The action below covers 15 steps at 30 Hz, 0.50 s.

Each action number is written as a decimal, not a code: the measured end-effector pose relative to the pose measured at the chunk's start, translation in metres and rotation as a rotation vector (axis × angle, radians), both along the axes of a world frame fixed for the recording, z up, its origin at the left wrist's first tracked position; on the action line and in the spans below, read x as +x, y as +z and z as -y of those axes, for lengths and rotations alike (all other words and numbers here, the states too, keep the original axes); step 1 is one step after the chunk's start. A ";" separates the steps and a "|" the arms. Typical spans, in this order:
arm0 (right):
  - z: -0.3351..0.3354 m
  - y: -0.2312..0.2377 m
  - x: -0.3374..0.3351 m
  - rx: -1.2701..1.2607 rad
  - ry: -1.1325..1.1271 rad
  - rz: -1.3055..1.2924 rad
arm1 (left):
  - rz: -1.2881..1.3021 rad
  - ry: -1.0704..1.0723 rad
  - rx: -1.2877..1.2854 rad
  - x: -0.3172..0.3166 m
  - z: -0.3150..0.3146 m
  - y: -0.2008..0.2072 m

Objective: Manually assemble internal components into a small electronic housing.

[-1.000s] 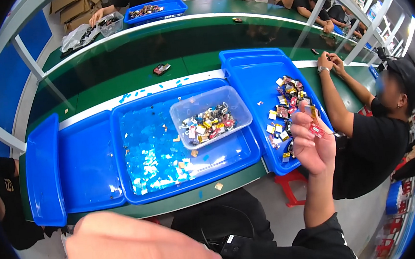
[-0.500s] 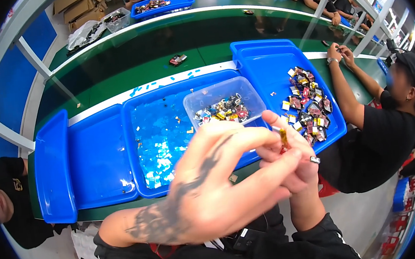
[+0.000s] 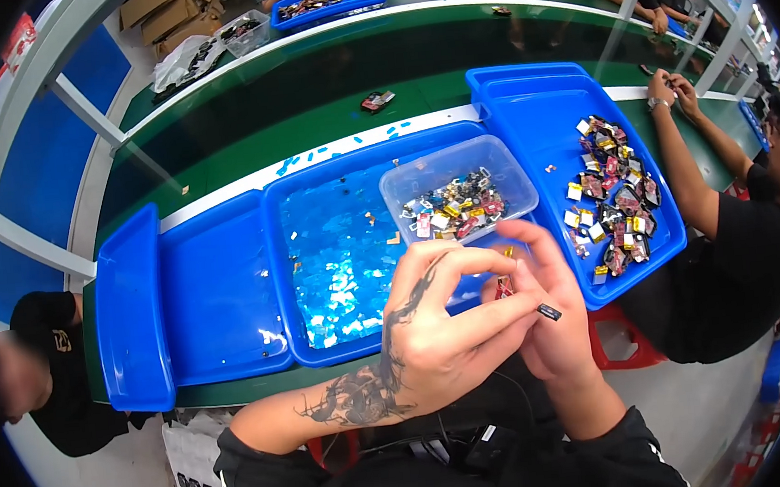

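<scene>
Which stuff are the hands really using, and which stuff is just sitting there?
In use:
- left hand and right hand, pinching a small part with a black plug
- clear tub of similar small parts

Just sitting there:
- empty blue tray
- cardboard boxes
- lone part on the green belt

Bright, even overhead light; glare glitters off the foil scraps (image 3: 341, 266) at centre frame. Straight edges bow toward the black rim (fisheye), and shadows stay soft throughout.
</scene>
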State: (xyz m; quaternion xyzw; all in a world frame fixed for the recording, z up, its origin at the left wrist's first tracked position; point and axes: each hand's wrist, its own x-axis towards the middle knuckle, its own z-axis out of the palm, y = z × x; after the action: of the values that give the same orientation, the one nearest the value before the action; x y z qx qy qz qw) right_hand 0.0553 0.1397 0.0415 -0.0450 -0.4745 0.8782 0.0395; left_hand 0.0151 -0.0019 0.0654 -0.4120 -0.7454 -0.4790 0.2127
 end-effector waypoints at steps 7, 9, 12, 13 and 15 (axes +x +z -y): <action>-0.023 0.004 0.008 0.878 -0.159 -0.522 | 0.571 -0.252 0.125 -0.001 0.012 -0.008; -0.022 0.005 0.006 0.944 -0.167 -0.497 | 0.857 -0.324 0.167 -0.004 0.016 -0.007; -0.020 0.004 0.006 0.627 -0.063 -0.353 | 1.321 -0.454 0.436 -0.008 0.020 -0.018; -0.019 0.004 0.007 0.599 -0.006 -0.306 | 1.339 -0.449 0.485 -0.009 0.021 -0.021; -0.017 0.005 0.009 0.539 0.116 -0.216 | 1.357 -0.435 0.536 -0.011 0.023 -0.024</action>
State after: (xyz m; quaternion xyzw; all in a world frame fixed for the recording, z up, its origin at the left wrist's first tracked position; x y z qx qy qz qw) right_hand 0.0642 0.1563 0.0469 0.0877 -0.6856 0.7209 0.0501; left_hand 0.0039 -0.0250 0.0415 -0.0987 -0.4728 -0.8231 -0.2986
